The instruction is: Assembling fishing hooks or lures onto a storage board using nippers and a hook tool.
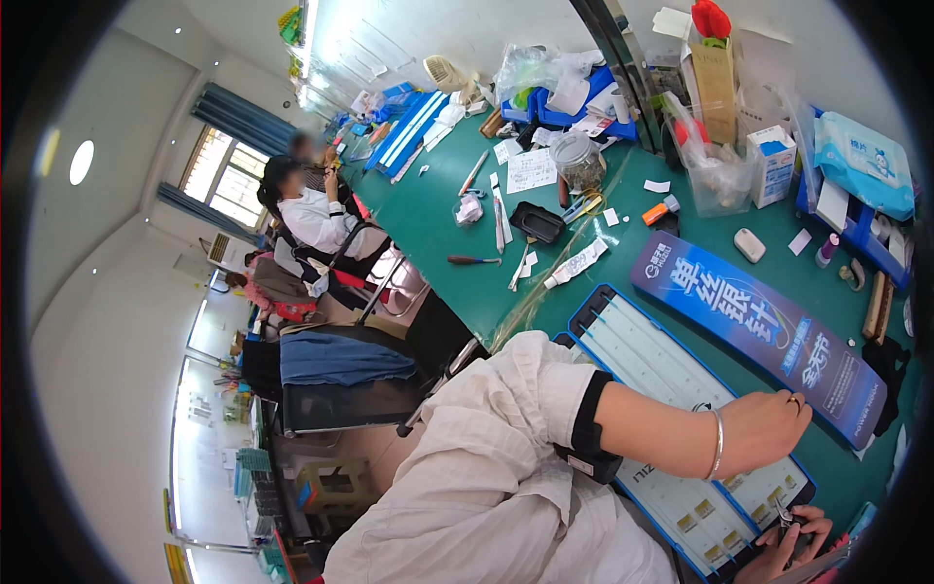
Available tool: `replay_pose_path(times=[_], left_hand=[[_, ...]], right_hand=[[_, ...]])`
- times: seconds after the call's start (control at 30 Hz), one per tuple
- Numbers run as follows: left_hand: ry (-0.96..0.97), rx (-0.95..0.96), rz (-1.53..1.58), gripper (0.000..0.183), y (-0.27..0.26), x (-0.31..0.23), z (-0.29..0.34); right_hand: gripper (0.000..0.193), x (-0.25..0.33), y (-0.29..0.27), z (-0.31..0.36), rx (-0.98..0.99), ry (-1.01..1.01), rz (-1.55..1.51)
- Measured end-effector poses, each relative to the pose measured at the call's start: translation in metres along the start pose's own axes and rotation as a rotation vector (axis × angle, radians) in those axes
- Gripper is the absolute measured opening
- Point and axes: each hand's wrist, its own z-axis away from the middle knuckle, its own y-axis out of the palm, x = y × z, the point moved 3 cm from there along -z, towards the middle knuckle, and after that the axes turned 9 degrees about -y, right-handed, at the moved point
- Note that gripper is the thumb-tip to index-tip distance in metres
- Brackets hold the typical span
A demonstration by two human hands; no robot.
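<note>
My left forearm, with a silver bangle and a black band at the sleeve, reaches across a long white tray (632, 341) with blue edging. My left hand (759, 433) is over the tray's right side by the blue-purple long box (749, 326). Its fingers curl downward and away, so anything in them is hidden. At the lower right, my right hand (803, 545) is closed round small pliers (784, 516) with silver jaws and dark handles. The jaws point up over the tray's near end, where several small yellowish pieces (702, 508) lie in the grooves.
On the green table (428, 214) are a clear jar (580, 161), a black dish (538, 222), a white tube (578, 263) and a dark-handled tool (474, 260). A wipes pack (864, 161) sits in a blue bin at far right. Another person (316, 214) sits at the table's far left.
</note>
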Motion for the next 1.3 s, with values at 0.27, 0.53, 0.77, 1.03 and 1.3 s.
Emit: replay_pose_path(times=[0.27,0.53,0.77,1.03,1.3], left_hand=[[0.134,-0.173,0.077,0.044,-0.013,-0.005,0.019],[0.242,-0.163,0.192,0.038,-0.008,0.006,0.02],[0.25,-0.184,0.199,0.036,0.0,0.007,0.016],[0.192,-0.214,0.038,0.026,-0.014,0.007,0.023],[0.348,-0.405,0.148,0.012,-0.026,-0.003,0.038]], right_hand=[[0.015,0.0,0.018,0.004,0.031,0.018,-0.101],[0.02,0.013,-0.003,-0.026,0.093,-0.094,-0.059],[0.018,-0.003,-0.022,-0.039,0.016,-0.101,-0.028],[0.017,-0.011,-0.023,-0.038,0.086,-0.07,-0.021],[0.018,-0.013,-0.029,-0.039,0.066,-0.057,-0.048]])
